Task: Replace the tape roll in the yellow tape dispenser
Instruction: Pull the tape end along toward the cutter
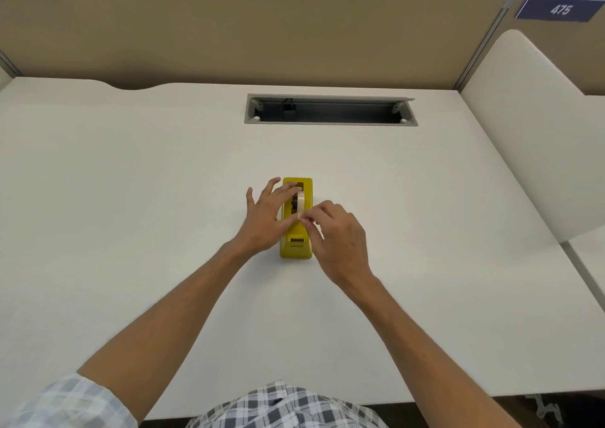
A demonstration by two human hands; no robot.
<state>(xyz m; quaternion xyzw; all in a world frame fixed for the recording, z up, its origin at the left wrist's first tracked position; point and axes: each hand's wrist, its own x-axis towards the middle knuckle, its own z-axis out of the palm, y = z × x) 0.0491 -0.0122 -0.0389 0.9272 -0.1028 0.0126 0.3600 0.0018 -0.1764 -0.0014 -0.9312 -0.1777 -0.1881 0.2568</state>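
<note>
A yellow tape dispenser [296, 244] stands on the white desk [131, 198], its cutter end toward me. A pale tape roll [299, 202] sits upright in its slot. My left hand [265, 221] rests against the dispenser's left side, fingers spread, with fingertips over the roll. My right hand [337, 238] is at the dispenser's right side. Its thumb and forefinger are pinched together at the near edge of the roll, apparently on the tape's end, though that is too small to confirm.
A grey cable tray opening [330, 109] is set into the desk behind the dispenser. A beige partition [229, 28] closes the back. A white divider panel [530, 126] stands on the right. The desk's front edge lies close to my checked shirt [284, 408].
</note>
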